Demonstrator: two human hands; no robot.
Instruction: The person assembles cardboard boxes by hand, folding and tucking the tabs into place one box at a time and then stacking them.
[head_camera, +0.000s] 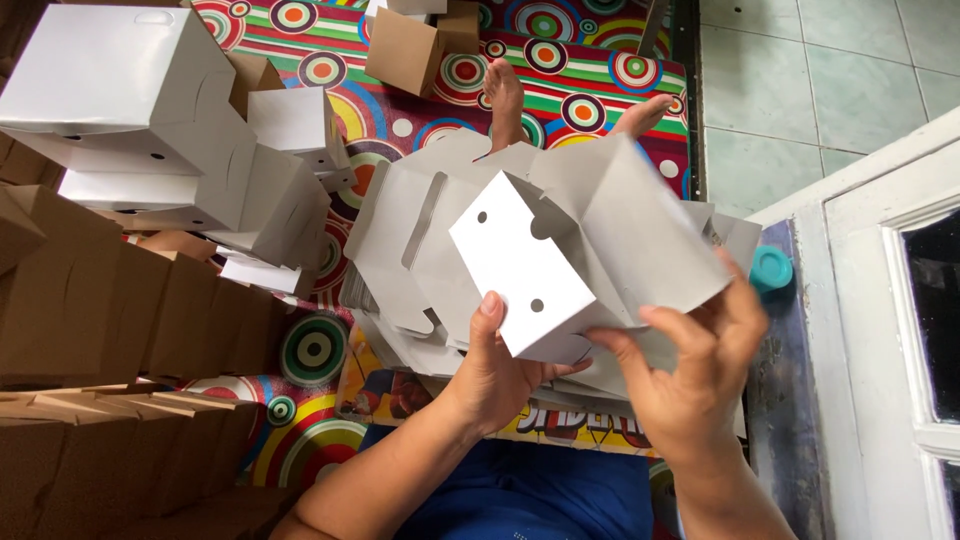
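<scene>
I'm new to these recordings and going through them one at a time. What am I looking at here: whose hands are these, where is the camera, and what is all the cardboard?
There is no machine here. A person wears one camera on the head, looking down, so the single picture shows their own arms and feet.

The left hand and the right hand together hold a half-folded box, white on one face and grey on the other, with small round holes in a flap. Both hands grip its lower edge.

Under it lies a stack of flat blanks of the same card. To the left, finished white boxes are piled up, with brown boxes below them. All this rests on a mat with bright circles and stripes. The person's feet stretch out on it. A teal cap sits to the right, near a white door.
</scene>
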